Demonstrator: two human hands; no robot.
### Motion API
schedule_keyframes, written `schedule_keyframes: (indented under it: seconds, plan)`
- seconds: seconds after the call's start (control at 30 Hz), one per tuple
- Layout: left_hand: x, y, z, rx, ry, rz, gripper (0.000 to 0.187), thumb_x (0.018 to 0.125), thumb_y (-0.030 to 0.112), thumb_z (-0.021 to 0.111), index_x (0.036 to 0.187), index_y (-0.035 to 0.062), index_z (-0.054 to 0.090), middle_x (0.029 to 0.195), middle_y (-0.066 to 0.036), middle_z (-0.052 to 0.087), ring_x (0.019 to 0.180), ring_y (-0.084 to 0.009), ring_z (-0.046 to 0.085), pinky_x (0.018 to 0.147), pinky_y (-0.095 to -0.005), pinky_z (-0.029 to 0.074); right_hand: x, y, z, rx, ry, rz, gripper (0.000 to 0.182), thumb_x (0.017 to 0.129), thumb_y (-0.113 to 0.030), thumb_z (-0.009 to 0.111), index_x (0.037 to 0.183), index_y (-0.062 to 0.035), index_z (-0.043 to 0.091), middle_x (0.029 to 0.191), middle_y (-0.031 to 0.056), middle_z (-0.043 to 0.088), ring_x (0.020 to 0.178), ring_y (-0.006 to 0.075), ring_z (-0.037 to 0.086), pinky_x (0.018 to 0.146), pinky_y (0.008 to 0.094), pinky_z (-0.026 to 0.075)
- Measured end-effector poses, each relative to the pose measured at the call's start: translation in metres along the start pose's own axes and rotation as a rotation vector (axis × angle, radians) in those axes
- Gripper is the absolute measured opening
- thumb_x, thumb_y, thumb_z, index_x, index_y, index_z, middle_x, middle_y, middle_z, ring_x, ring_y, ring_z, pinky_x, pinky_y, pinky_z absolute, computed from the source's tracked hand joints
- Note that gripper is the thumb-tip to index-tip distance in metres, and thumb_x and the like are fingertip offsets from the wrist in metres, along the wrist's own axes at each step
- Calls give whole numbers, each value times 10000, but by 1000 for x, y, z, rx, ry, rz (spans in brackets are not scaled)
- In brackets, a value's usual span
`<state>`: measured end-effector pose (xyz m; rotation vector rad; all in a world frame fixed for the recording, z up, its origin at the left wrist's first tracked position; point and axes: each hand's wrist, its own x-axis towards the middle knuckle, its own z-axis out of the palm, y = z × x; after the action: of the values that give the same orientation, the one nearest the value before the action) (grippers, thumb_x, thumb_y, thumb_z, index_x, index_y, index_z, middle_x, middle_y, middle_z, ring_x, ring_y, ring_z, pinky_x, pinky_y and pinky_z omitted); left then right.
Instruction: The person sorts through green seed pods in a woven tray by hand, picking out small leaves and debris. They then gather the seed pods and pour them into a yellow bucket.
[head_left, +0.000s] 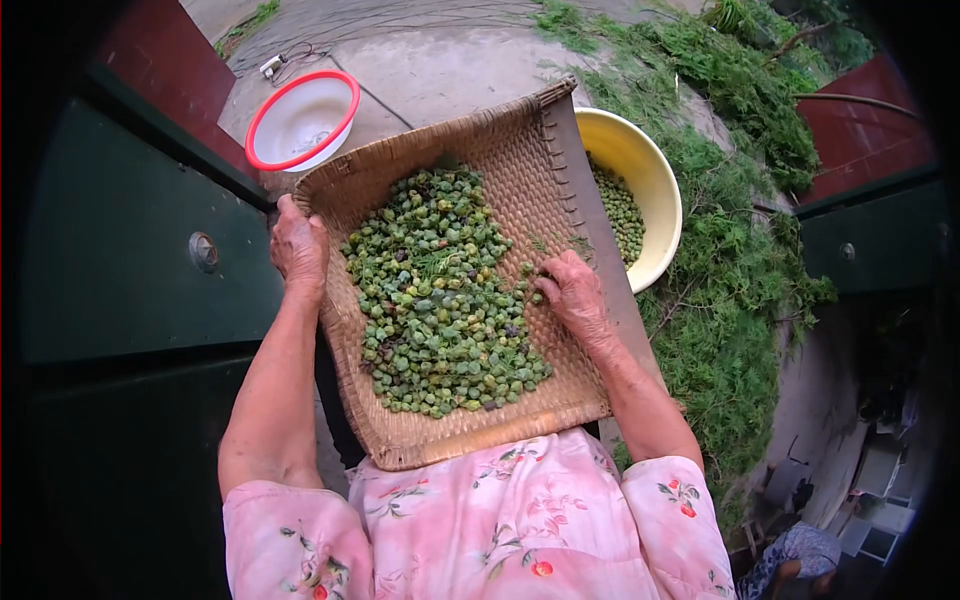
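Observation:
A flat woven basket tray (520,165) rests on my lap, heaped with small green seed cones (440,295). My left hand (298,245) grips the tray's left rim. Over at the pile's right edge, my right hand (572,290) lies inside the tray with its fingers curled among the green cones; whether it pinches one is unclear. My arms reach out from pink flowered sleeves.
A yellow bowl (650,165) holding more green cones sits past the tray's right side. A white basin with a red rim (300,120) stands on the concrete at the far left. Cut green branches (730,270) pile up on the right. Dark green doors flank both sides.

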<state>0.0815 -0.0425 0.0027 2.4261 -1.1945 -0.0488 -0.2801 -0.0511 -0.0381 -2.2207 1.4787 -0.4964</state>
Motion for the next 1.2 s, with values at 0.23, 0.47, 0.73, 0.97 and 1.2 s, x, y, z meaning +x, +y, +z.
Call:
schedule_keyframes:
  seconds: [0.23, 0.47, 0.73, 0.97, 1.2]
  plan:
    - [1, -1, 2, 6, 6, -38, 424, 788, 170, 595, 1173, 58, 456, 962, -237, 641, 923, -408, 615, 801, -482, 479, 5, 13, 6, 920, 65, 450, 160, 852, -116, 625, 980, -20, 618, 807, 58, 620, 690, 160, 605, 579, 285, 485]
    - [4, -4, 6, 7, -4, -35, 464, 789, 169, 593, 1217, 63, 447, 968, -239, 640, 928, -405, 617, 802, -478, 483, 2, 18, -5, 1417, -13, 641, 206, 949, -180, 500, 1066, -15, 539, 787, 107, 629, 605, 131, 604, 462, 218, 464]
    - [3, -2, 5, 19, 5, -42, 470, 791, 177, 597, 1225, 68, 452, 974, -237, 641, 939, -405, 615, 812, -478, 482, 9, 18, 0, 1283, -33, 640, 177, 896, -135, 584, 1014, -2, 580, 872, 96, 626, 702, 156, 618, 540, 273, 494]
    - [1, 2, 4, 56, -1, -58, 471, 797, 174, 598, 1231, 66, 449, 981, -231, 643, 940, -400, 617, 821, -474, 483, 18, 5, 11, 141, -53, -76, 287, 734, -15, 662, 1018, -53, 646, 851, 140, 587, 819, 301, 594, 749, 354, 478]
    - [2, 1, 3, 42, -13, -54, 469, 793, 177, 602, 1221, 59, 451, 980, -230, 645, 935, -397, 621, 826, -471, 483, 26, 8, 5, 1160, -124, 648, 159, 755, -4, 644, 913, -19, 627, 905, 95, 605, 747, 157, 613, 630, 303, 494]
